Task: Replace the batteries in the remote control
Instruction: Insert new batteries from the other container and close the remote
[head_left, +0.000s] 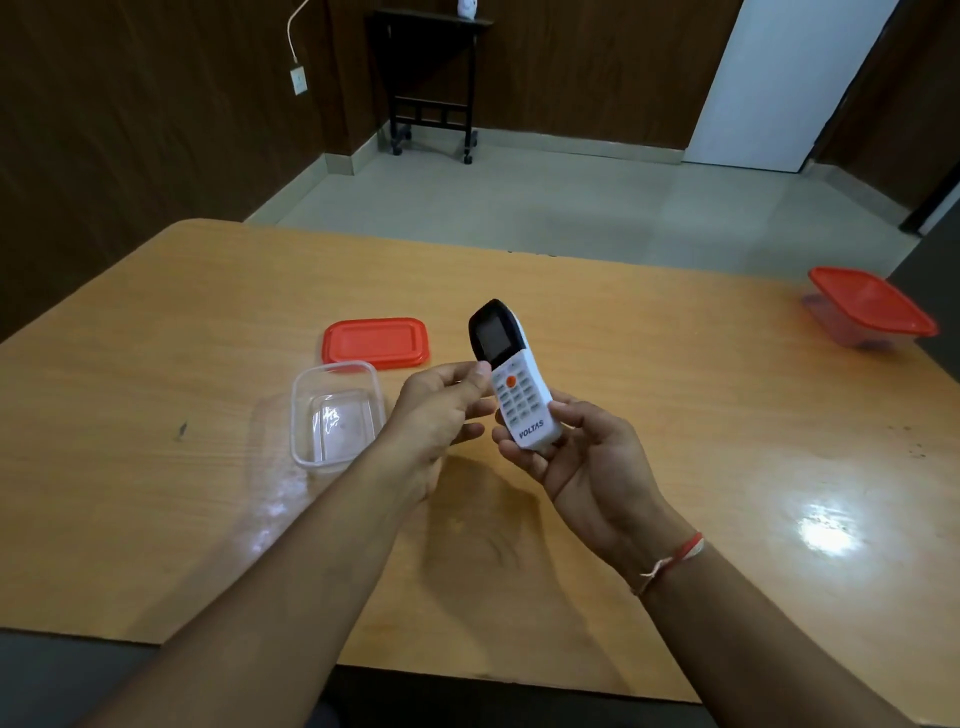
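A white remote control (519, 392) with a black screen end and an orange button is held above the wooden table (675, 389), face up, screen end pointing away from me. My right hand (576, 457) cups its lower end from below and the right. My left hand (441, 405) touches its left edge, thumb pressed near the screen. No batteries are visible.
An open clear plastic box (335, 415) stands left of my hands, with its red lid (375, 342) lying flat behind it. A second box, closed with a red lid (870, 306), sits at the table's far right edge. A black stand (431, 78) is against the wall.
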